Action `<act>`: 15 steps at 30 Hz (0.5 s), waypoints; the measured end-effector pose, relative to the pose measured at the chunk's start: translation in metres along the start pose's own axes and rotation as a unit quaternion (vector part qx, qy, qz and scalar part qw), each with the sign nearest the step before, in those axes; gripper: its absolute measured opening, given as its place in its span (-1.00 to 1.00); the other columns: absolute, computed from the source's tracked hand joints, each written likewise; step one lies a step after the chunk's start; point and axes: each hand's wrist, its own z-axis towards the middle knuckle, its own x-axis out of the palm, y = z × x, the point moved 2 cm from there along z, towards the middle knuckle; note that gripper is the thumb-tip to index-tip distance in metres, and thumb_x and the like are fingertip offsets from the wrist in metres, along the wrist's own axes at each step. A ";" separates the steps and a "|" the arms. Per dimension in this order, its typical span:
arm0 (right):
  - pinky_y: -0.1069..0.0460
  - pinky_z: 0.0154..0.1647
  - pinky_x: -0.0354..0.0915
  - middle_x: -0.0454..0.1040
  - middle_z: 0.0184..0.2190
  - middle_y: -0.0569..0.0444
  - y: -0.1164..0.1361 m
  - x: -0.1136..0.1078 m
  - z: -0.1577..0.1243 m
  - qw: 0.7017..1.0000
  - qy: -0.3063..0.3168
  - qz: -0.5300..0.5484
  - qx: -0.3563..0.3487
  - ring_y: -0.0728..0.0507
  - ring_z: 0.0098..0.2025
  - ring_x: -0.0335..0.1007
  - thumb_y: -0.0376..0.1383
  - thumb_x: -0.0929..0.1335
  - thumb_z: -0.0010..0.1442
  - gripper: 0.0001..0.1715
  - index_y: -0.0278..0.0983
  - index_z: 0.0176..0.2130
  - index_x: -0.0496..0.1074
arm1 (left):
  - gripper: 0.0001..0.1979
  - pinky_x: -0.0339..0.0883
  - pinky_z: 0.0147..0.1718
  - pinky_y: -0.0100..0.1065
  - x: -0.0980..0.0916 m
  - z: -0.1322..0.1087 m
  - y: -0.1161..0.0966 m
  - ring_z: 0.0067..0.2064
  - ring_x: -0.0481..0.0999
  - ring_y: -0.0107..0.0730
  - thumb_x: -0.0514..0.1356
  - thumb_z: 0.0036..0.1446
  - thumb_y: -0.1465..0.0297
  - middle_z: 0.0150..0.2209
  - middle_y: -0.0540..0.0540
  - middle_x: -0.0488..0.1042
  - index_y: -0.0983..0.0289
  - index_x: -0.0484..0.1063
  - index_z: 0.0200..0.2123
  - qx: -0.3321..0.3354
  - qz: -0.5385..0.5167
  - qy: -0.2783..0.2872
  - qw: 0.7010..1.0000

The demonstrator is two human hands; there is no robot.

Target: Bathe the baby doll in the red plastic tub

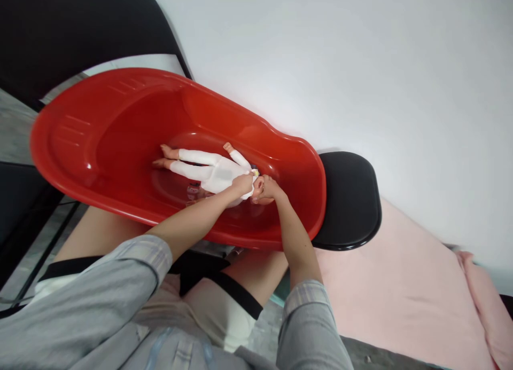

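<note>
The red tub (pixel 100 140) fills the left of your view, a long glossy plastic shell with moulded ribs near its far rim, and its smooth floor mirrors what lies in it. In the tub, off to the left of both your hands, lies the doll (pixel 208 170) on its back. Its long axis runs left to right: bare feet point away to the left, and the neck end comes in under your fingers. The white suit looks like soft matte cloth, and one small bare hand pokes up on the far side.

Your left hand (pixel 242 184) sits at the doll's neck end, fingers closed on the white cloth at the collar. Your right hand (pixel 267 189) is just beside it, touching it, fingers curled in at the same spot; what it pinches is hidden by the knuckles, so I cannot tell whether it grips cloth or the doll's head. Both hands are equally close to the doll, the left lying a little more over the chest.

Beyond your right hand, past the tub's near end, a black padded seat (pixel 352 199) sits under the rim, smooth and rounded. Further right lies a pink bed cover (pixel 401 290), soft and slightly creased.
</note>
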 end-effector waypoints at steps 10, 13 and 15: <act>-0.14 0.29 0.27 0.34 0.22 -0.20 -0.002 0.000 0.000 1.000 -0.011 0.018 0.001 -0.39 0.31 0.31 -0.09 0.69 -0.18 0.12 -0.28 0.22 0.25 | -0.50 0.43 0.07 -0.23 0.002 -0.003 -0.005 0.17 0.58 0.04 0.18 0.37 0.37 0.13 0.43 0.55 0.43 0.31 0.31 0.017 0.070 0.052 0.996; -0.15 0.26 0.30 0.37 0.19 -0.21 -0.003 -0.001 -0.002 0.999 -0.010 0.031 0.007 -0.39 0.30 0.33 -0.10 0.69 -0.20 0.14 -0.28 0.23 0.25 | -0.57 0.42 0.09 -0.27 0.004 -0.002 -0.005 0.17 0.58 0.00 0.23 0.34 0.33 0.14 0.35 0.56 0.34 0.45 0.22 0.025 0.076 0.067 0.995; -0.16 0.25 0.32 0.39 0.19 -0.21 -0.003 -0.002 -0.003 0.999 -0.011 0.035 0.008 -0.40 0.29 0.34 -0.10 0.69 -0.21 0.15 -0.28 0.23 0.26 | -0.59 0.43 0.09 -0.29 0.005 0.000 -0.004 0.16 0.59 -0.01 0.25 0.32 0.29 0.11 0.32 0.59 0.30 0.50 0.18 0.025 0.079 0.072 0.994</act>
